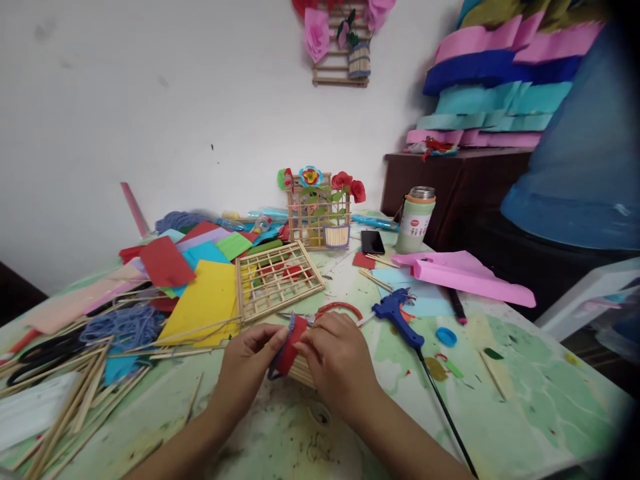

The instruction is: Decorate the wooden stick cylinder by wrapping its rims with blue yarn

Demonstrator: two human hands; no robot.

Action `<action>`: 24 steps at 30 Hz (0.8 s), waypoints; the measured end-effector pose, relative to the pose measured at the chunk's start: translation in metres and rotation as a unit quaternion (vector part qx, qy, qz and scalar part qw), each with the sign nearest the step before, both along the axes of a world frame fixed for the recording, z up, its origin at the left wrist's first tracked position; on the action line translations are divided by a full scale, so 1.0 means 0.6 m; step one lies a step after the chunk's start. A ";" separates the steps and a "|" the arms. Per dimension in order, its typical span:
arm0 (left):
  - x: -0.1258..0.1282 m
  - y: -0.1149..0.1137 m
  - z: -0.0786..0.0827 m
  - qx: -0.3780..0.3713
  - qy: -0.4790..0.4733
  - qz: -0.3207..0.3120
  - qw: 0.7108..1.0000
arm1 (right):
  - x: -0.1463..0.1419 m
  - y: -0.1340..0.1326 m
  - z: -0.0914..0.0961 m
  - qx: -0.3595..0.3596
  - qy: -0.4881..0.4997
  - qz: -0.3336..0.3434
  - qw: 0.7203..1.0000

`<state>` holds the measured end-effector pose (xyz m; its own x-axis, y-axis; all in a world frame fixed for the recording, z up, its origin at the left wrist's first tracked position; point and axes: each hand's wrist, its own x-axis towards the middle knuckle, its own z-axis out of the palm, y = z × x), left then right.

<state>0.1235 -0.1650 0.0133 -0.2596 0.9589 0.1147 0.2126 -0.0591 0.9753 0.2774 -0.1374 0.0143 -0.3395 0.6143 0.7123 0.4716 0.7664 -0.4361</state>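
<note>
Between my two hands is a small craft piece with a red strip [293, 347], a blue cord edge and pale sticks [302, 371] under it. My left hand [247, 360] is closed on the blue-corded left edge, thumb on top. My right hand [343, 360] has its fingers pinched at the right side of the red strip and partly hides the sticks. Just beyond my hands lie scissors or pliers with orange-red handles [345, 307], partly covered. A blue glue gun [400, 317] rests to the right, its black cable running toward me.
A stick lattice [280, 280] lies ahead, before an upright lattice with paper flowers [320, 207]. Coloured paper [200, 303], blue cord [123, 327] and loose sticks [85, 393] crowd the left. At right are a bottle [416, 220], phone [373, 243], pink paper [473, 277] and blue cap [447, 337].
</note>
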 end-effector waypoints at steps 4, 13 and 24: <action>0.000 -0.003 0.002 0.014 0.033 0.001 0.999 | -0.002 0.005 -0.003 0.064 -0.033 -0.012 0.997; -0.001 -0.004 0.002 0.014 0.065 0.013 0.998 | -0.010 -0.004 0.013 0.174 -0.133 -0.029 0.975; 0.006 -0.009 0.011 0.019 0.036 -0.006 0.999 | -0.005 0.026 0.049 0.045 -0.134 -0.058 0.988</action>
<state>0.1271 -0.1704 0.0199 -0.2379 0.9565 0.1690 0.2807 -0.0988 0.9547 0.2745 -0.1218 0.0437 -0.4542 0.5982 0.6601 0.6477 0.7305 -0.2164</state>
